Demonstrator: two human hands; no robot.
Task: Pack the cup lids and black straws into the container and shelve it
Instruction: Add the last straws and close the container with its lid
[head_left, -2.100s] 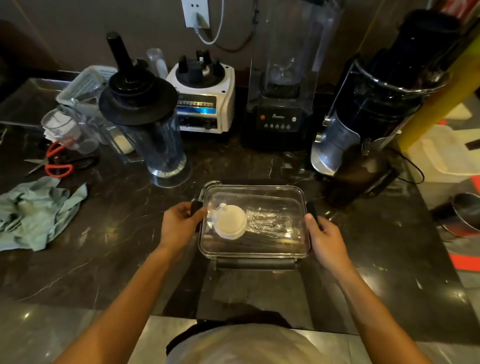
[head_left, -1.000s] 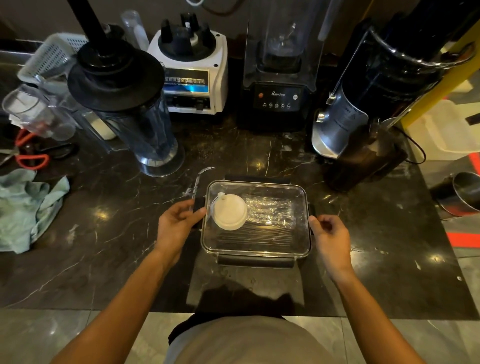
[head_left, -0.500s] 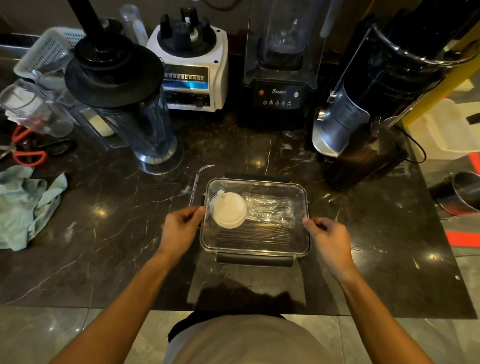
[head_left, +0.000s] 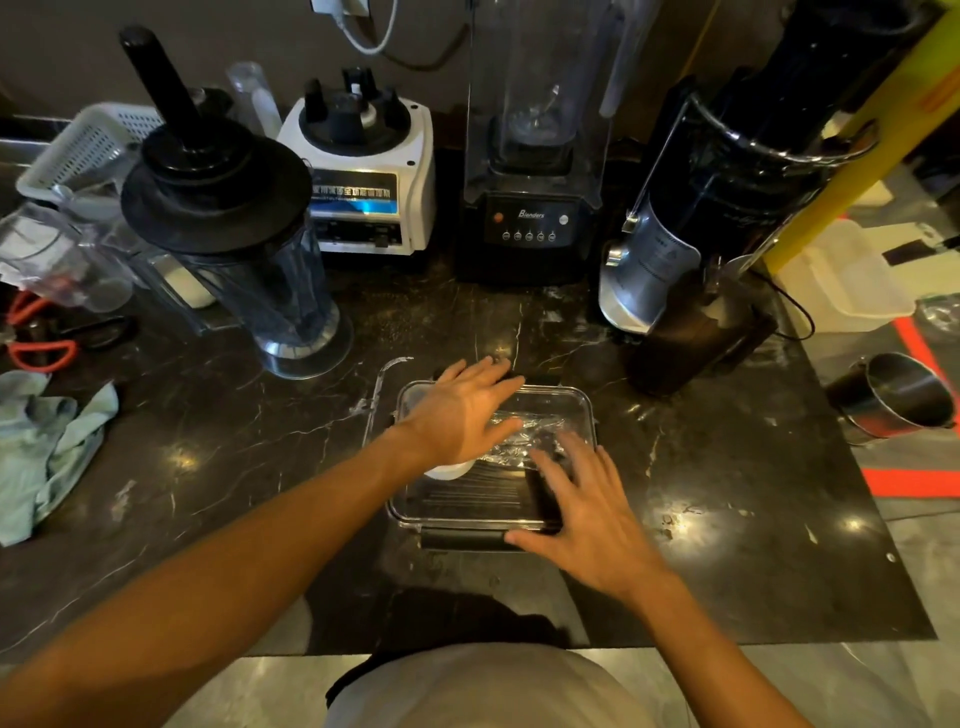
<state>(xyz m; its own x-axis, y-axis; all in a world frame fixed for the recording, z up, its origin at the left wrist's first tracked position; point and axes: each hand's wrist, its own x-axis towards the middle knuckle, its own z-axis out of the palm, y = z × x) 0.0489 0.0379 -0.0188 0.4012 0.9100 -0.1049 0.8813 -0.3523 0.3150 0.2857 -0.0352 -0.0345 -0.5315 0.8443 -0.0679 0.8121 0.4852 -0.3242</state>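
A clear rectangular container (head_left: 584, 410) with a clear lid and black side clips sits on the dark marble counter in front of me. Inside, a white cup lid (head_left: 447, 470) peeks out under my left wrist, next to a bundle of wrapped black straws (head_left: 519, 447). My left hand (head_left: 462, 410) lies flat across the container's top, fingers spread toward its far edge. My right hand (head_left: 587, 512) rests flat on the near right corner, fingers spread, with the thumb by the black front clip (head_left: 462, 540). Neither hand grips anything.
Behind the container stand a blender jar with a black lid (head_left: 234, 249), a white blender base (head_left: 363, 176), a black blender (head_left: 530, 156) and a juicer (head_left: 701, 218). A green cloth (head_left: 47, 452) and red scissors (head_left: 36, 348) lie at left. A metal cup (head_left: 904, 395) sits off the counter's right edge.
Both hands left the container's sides and moved on top of it. The left now covers the far left part, the right the near right corner.
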